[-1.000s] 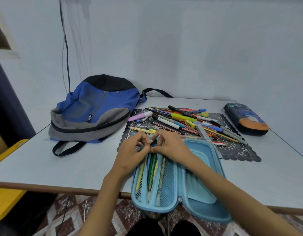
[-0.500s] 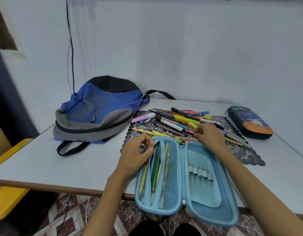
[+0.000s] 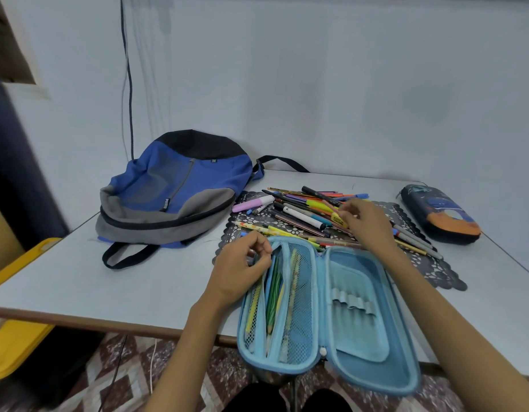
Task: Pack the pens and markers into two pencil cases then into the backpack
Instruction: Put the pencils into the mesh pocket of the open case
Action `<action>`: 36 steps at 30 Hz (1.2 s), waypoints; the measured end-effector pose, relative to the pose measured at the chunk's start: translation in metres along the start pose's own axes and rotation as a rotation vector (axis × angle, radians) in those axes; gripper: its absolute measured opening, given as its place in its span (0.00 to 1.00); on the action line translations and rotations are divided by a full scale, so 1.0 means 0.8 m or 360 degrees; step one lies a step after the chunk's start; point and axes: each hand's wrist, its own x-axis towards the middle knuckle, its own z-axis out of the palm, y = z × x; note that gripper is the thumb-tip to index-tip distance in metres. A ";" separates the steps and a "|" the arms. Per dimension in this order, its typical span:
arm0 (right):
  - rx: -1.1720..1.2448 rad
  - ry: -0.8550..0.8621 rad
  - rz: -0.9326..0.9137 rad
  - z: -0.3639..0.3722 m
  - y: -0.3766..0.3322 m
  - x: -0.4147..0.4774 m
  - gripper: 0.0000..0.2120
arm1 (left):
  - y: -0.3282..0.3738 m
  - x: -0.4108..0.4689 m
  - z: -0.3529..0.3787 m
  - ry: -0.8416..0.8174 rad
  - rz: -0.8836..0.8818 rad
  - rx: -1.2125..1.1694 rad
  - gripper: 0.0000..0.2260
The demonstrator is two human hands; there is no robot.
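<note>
**Right hand going back to the pile for more**

We are working at the pale table (image 3: pixel 79 278), and the blue and grey backpack (image 3: pixel 174 197) is lying flat at its far left, zipped as far as we can see and not yet in use. Nearest us, the light blue pencil case (image 3: pixel 358 322) is lying spread open across the table's front edge. A few pencils are sitting in its left mesh half, and the elastic loops of the right half are holding nothing. Beyond it, the dark lace mat (image 3: pixel 435 272) is carrying the loose pens and markers (image 3: pixel 302 212), still a large heap. The dark pencil case (image 3: pixel 441 215) is waiting closed at the far right, just off the mat.

A second ago we were working with both hands at the top of the mesh pocket. Now only the left hand (image 3: pixel 239 263) is staying there, pinching the case's upper left edge with curled fingers. The right hand (image 3: pixel 364 221) has left the pocket and is reaching over the heap, its fingertips among the pens. We cannot tell whether it is gripping one yet.

We are judging this as the start of another fetch. The packing is at an early stage, with most pens unpacked and the second case untouched.
</note>
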 end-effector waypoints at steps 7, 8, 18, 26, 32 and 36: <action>0.0825 -0.0776 -0.0217 -0.026 -0.088 -0.037 0.08 | 0.001 0.000 0.002 0.0006 -0.0018 -0.0014 0.06; 0.0828 -0.0824 -0.0218 -0.022 -0.096 -0.040 0.09 | 0.001 0.000 0.002 0.0007 -0.0019 -0.0015 0.06; 0.0500 -0.0668 -0.0098 0.011 -0.109 -0.038 0.14 | 0.003 0.000 0.001 -0.0007 -0.0021 0.0005 0.04; 0.0343 -0.0717 -0.0163 0.016 -0.107 -0.038 0.13 | 0.003 0.000 0.001 -0.0012 -0.0043 -0.0010 0.05; 0.0511 -0.0934 -0.0091 0.027 -0.106 -0.035 0.13 | 0.004 0.000 0.001 -0.0014 -0.0044 -0.0002 0.05; 0.0461 -0.0662 -0.0143 0.031 -0.103 -0.033 0.11 | 0.004 0.000 0.001 -0.0007 -0.0044 -0.0007 0.05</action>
